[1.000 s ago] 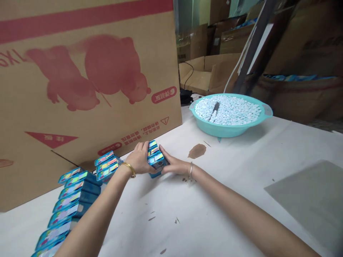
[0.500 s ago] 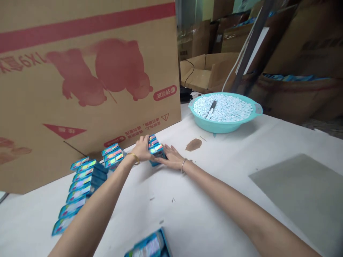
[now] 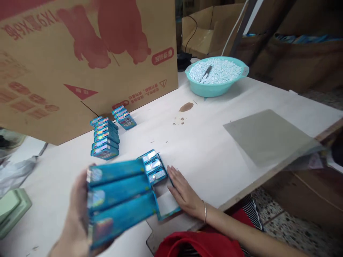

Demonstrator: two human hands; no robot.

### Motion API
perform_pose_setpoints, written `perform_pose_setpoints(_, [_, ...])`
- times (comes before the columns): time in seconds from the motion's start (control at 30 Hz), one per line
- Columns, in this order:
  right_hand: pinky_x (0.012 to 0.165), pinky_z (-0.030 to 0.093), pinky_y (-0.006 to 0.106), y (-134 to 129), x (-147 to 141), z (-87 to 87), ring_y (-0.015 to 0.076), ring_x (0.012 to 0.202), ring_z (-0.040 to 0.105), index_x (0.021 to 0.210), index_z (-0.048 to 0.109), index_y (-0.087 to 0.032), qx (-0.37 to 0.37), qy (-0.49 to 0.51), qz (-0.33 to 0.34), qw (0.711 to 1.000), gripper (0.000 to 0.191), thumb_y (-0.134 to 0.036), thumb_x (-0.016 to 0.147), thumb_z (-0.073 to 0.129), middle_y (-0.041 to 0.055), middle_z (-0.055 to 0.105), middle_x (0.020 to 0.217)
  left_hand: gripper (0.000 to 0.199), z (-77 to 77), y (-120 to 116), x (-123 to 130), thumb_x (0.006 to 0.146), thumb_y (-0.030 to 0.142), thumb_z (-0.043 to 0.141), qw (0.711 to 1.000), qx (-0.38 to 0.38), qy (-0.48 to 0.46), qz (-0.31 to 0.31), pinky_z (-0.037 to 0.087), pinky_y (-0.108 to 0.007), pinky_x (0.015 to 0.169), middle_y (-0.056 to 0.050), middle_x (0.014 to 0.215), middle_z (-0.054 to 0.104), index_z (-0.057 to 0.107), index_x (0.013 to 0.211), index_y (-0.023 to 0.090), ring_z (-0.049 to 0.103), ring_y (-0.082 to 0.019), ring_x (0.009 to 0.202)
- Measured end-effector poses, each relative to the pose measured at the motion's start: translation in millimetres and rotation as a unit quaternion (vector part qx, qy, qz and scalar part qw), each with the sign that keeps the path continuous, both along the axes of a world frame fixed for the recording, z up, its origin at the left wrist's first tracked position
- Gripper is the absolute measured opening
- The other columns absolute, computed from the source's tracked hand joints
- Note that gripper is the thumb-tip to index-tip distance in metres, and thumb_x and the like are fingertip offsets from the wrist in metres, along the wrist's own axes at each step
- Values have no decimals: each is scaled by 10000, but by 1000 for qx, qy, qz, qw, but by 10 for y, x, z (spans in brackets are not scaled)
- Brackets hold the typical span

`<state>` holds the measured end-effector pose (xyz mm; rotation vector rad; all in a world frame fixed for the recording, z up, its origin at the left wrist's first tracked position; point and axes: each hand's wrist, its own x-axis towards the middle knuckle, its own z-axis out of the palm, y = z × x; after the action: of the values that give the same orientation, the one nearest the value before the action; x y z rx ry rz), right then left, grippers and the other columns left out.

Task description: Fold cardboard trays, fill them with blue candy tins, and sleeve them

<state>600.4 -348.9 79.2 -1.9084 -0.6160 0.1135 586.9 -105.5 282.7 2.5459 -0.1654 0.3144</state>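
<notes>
Three blue boxes ride side by side, clamped in the left hand, by an open carton on a pale table. The right hand, thumb and fingers apart, lies along the carton's side, gripping nothing. Three packs sit inside, leaving its near part (bare inside) unfilled: the filling appears partly done. Farther off, a long row and a short row of similar boxes stand outside it, near a large cardboard box; beyond is a basin of pale pellets.
</notes>
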Motion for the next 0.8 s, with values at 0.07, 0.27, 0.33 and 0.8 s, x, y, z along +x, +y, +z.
perform_pose_setpoints(0.07, [1155, 220, 546, 44, -92, -57, 226, 1425, 175, 1503, 63, -270, -3, -13, -9, 1000, 588, -260, 969, 309, 59, 215, 1541, 1126, -278, -130, -343, 480, 440, 752, 999, 0, 29, -36, 483, -607, 949, -32, 1417, 379, 188, 1454, 403, 465, -411, 1213])
perform_pose_setpoints(0.27, [1146, 237, 509, 1, -108, -164, 186, 1411, 225, 1489, 199, -248, 23, -39, 2, 999, 524, -239, 969, 270, 85, 287, 1515, 1077, -613, -560, -493, 585, 437, 752, 997, 9, 9, -82, 396, -545, 1048, -125, 1363, 338, 134, 1455, 287, 381, -355, 1272])
perform_pose_setpoints(0.33, [1143, 235, 506, -10, -102, -149, 191, 1408, 234, 1475, 249, -228, 22, -25, 11, 999, 506, -261, 971, 269, 93, 294, 1511, 1054, -627, -596, -478, 602, 427, 746, 994, 17, 21, -107, 390, -529, 1049, -128, 1353, 343, 138, 1450, 279, 385, -342, 1261])
perform_pose_setpoints(0.8, [1137, 259, 474, -146, -105, -31, 176, 1383, 296, 1477, 232, -204, 32, -49, 34, 998, 503, -287, 983, 271, 99, 331, 1494, 1062, -782, -815, -370, 611, 313, 694, 962, 236, 111, -84, 414, -464, 1015, -185, 1355, 356, 106, 1482, 153, 408, -340, 1216])
